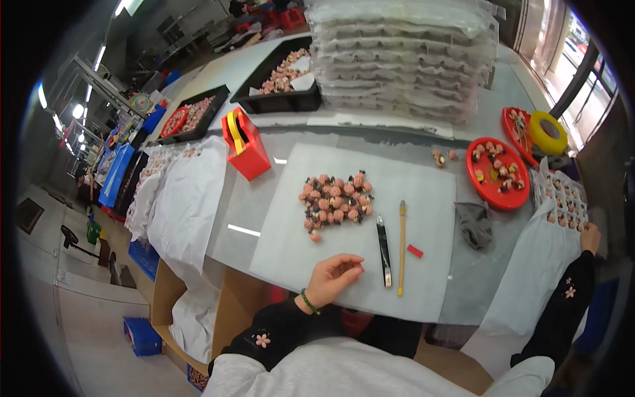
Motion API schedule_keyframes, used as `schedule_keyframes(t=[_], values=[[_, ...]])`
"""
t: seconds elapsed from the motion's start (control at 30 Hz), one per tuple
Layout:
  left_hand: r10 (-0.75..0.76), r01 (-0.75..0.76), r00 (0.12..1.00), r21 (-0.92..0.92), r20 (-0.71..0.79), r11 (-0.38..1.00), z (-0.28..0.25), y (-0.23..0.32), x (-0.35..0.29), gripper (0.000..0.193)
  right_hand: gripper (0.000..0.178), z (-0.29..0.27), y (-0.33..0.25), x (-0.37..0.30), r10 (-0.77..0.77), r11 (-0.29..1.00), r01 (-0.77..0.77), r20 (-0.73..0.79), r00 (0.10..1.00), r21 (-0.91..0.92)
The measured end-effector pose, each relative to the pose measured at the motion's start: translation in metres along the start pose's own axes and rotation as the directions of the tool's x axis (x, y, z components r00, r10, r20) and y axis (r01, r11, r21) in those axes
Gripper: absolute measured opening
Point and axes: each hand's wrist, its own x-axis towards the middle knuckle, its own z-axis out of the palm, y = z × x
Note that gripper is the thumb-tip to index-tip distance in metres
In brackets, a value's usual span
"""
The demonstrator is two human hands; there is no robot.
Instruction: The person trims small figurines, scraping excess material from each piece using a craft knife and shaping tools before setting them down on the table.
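My left hand (334, 281) hovers at the near edge of a white foam sheet (284, 231), fingers loosely curled, with a gap to the thumb and nothing visible between them. Beyond it lies a cluster of small pink-and-black figurines (336, 202). Beside the hand are black-handled tweezers (383, 251), a thin yellow stick (401, 251) and a small red piece (415, 251). At the far right my right hand (591, 239) pinches the edge of a tray (561, 202) holding rows of similar figurines. White film (529, 278) hangs in front of that tray; my right fingertips are partly hidden.
A red round dish (477, 178) with figurines and a yellow tape roll (549, 132) stand at right, near a grey cloth (473, 225). A red tape dispenser (248, 159) stands left. Behind are black bins (278, 106) and a tall stack of wrapped trays (397, 66).
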Motion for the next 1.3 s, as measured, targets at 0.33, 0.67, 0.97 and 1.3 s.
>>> schedule_keyframes(t=[0.33,0.67,0.97,1.3], values=[[0.101,-0.097,0.994,-0.097,0.039,0.991,-0.004,0.0,0.015,0.022,0.027,-0.142,-0.216,-0.106,-0.237,0.721,0.283,-0.159,0.959,0.633],[-0.008,0.017,0.997,-0.126,0.077,0.992,-0.01,0.007,0.001,0.018,0.031,-0.14,-0.388,-0.333,-0.782,0.331,0.775,-0.302,0.545,0.538],[0.1,-0.073,0.984,-0.178,0.149,0.981,-0.021,0.004,0.003,0.034,0.025,-0.113,-0.396,-0.301,-0.673,0.502,0.728,-0.319,0.668,0.467],[0.26,-0.211,0.945,-0.234,0.2,0.949,-0.019,0.001,0.012,0.024,0.036,-0.11,-0.466,-0.284,-0.753,0.267,0.753,-0.359,0.552,0.601]])
